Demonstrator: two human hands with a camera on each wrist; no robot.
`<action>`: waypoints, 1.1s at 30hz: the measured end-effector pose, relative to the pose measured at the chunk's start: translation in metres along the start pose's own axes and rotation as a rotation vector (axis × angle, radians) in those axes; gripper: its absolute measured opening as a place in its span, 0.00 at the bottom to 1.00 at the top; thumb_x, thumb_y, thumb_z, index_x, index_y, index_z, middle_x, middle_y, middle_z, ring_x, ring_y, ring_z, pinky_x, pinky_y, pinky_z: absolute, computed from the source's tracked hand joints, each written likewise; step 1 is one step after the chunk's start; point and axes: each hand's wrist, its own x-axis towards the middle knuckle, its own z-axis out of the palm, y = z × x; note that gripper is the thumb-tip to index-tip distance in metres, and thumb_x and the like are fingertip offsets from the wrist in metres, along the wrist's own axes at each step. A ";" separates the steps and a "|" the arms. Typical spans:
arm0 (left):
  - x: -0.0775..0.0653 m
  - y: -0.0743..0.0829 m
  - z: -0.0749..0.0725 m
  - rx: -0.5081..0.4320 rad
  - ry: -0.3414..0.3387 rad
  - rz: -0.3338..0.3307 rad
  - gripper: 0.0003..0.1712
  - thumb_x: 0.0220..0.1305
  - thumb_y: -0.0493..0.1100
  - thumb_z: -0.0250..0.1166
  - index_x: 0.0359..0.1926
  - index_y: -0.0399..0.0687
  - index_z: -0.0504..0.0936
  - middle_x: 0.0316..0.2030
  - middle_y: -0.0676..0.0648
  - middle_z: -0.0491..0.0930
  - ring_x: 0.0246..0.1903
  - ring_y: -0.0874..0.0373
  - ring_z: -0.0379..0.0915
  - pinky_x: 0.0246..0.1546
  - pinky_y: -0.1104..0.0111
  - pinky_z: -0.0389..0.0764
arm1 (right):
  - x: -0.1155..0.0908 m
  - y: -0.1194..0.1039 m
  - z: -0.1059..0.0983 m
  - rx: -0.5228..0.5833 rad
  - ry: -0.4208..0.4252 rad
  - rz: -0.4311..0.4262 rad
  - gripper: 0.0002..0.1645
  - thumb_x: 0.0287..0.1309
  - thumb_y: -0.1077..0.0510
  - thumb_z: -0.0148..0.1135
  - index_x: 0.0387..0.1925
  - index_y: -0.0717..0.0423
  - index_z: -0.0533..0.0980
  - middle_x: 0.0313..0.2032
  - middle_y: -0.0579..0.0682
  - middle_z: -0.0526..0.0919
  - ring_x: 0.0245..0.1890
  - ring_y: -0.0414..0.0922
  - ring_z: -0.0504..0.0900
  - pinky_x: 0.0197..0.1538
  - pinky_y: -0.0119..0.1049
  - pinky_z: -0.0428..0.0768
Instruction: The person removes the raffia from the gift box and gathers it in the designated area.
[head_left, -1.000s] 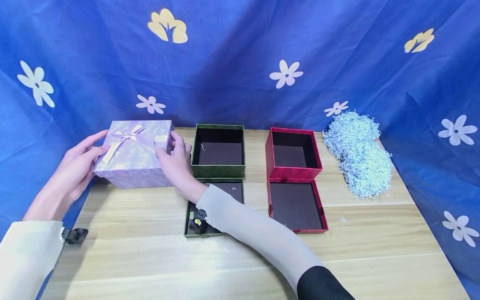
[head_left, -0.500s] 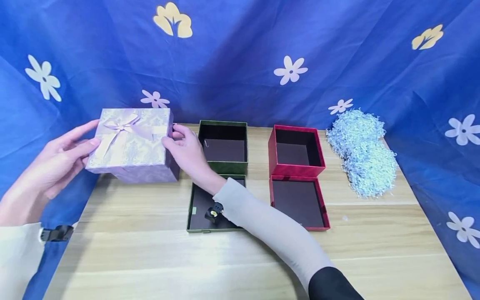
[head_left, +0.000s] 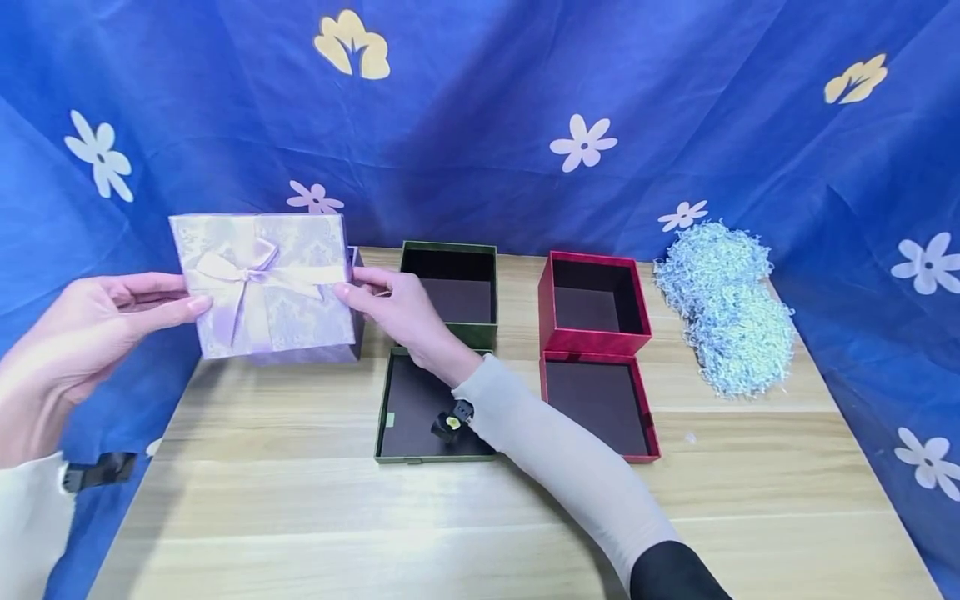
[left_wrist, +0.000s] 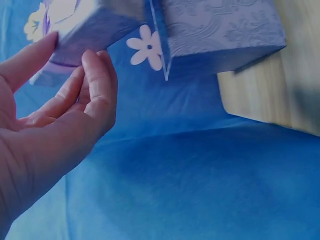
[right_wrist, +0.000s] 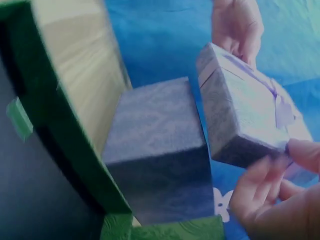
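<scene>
A lilac patterned gift box lid (head_left: 300, 321) with a satin ribbon bow is held up, tilted, between both hands. My left hand (head_left: 90, 333) pinches its left edge, thumb on top and fingers beneath. At the opposite edge my right hand (head_left: 412, 312) grips the lid between thumb and fingers. Below and behind it stands the matching lilac box base (right_wrist: 155, 120), apart from the lid in the right wrist view. The head view shows only a strip of that base; its inside is hidden.
Right of the lilac box stands an open green box (head_left: 450, 333), with its green lid (head_left: 412, 450) in front, partly under my right forearm. Farther right are an open red box (head_left: 596, 342) and its red lid (head_left: 600, 408). Light-blue shredded paper (head_left: 731, 317) lies at the table's right.
The lilac lid has come up off its base and now tips toward me, with both hands holding it. The green and red boxes and the shredded paper have stayed put.
</scene>
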 end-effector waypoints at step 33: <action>-0.064 -0.085 -0.005 -0.348 -0.197 0.228 0.29 0.84 0.24 0.48 0.73 0.49 0.81 0.29 0.53 0.84 0.22 0.60 0.80 0.18 0.71 0.78 | -0.085 0.032 0.013 -0.009 -0.254 -0.005 0.18 0.83 0.53 0.59 0.66 0.54 0.79 0.36 0.49 0.89 0.35 0.43 0.91 0.48 0.45 0.90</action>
